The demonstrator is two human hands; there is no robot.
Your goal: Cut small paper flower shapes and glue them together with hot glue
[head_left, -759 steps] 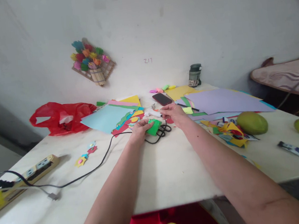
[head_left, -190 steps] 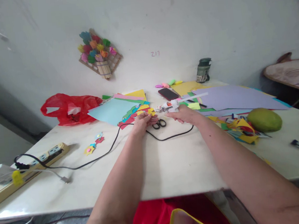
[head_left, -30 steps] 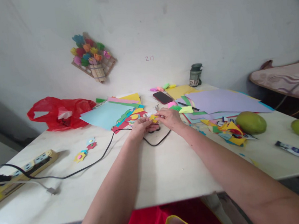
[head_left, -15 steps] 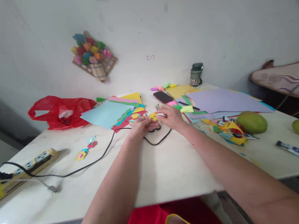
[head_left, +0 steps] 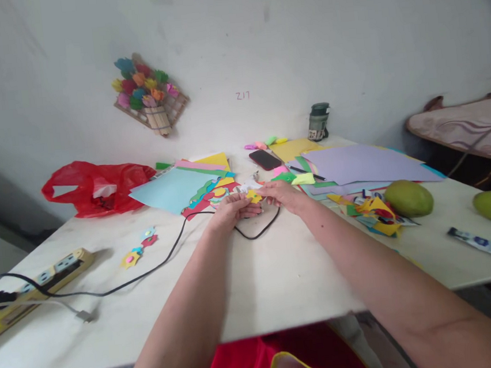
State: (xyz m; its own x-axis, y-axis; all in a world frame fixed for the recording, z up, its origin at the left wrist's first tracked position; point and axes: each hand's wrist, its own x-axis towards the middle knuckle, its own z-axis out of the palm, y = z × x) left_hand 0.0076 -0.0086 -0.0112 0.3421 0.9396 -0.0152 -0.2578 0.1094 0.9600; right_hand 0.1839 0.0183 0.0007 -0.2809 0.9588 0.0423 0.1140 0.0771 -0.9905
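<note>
Between my hands, over the middle of the table, is a small yellow paper flower [head_left: 254, 196] with a darker spot at its centre. My left hand [head_left: 233, 209] is closed on its left side, fingers pressed together under it. The fingertips of my right hand [head_left: 285, 196] pinch at the flower's right edge. A black cable [head_left: 257, 236] loops on the table just below both hands. Behind my left hand lies a pile of coloured paper scraps [head_left: 206, 202]. Cut paper flowers [head_left: 130, 259] with round centres lie further left.
A power strip [head_left: 47, 284] is at the left, near a red plastic bag [head_left: 98, 189]. Coloured sheets [head_left: 356, 164], a phone [head_left: 264, 159] and a bottle [head_left: 319, 122] stand or lie behind. At right are green fruits [head_left: 409, 198], paper scraps [head_left: 379, 217] and a tube [head_left: 481, 243].
My right hand has turned flatter and lower beside the yellow paper flower. The black scissor handles seen under the hands are now mostly covered. The whole view has shifted slightly.
</note>
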